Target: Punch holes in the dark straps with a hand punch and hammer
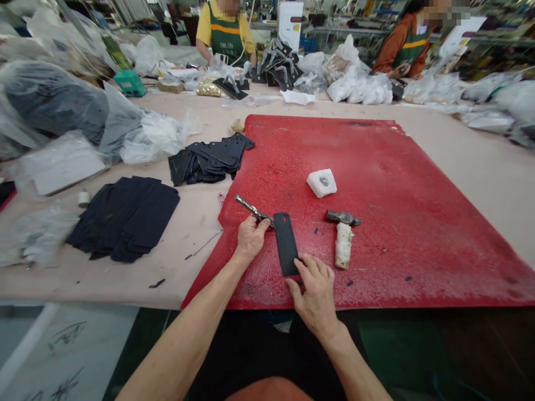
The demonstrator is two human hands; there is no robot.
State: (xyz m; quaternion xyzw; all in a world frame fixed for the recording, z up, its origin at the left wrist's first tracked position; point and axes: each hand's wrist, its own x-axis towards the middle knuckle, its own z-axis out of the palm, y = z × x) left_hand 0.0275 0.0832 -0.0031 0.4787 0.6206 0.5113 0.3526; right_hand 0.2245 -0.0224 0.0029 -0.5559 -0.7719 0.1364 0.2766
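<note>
My left hand [252, 238] is closed around a shiny metal punch [249, 207], which lies tilted with its lower end beside the upper left edge of a dark flat strip [286, 245]. The strip is a long rectangle with a small slot near its top, lying on the red mat [393, 211]. Below its lower right corner is my right hand [313, 283], fingers apart, fingertips touching the strip's edge. To the right lies a hammer [343, 239] with a wrapped pale handle. A white block [321, 182] with a grey-marked top sits farther back.
Left of the mat are a stack of dark cloth-like pieces [125, 217] and a pile of dark cut pieces [209, 159]. A thin metal rod [204, 244] lies by the mat's edge. Plastic bags [355, 78] line the back, where two people [228, 33] work.
</note>
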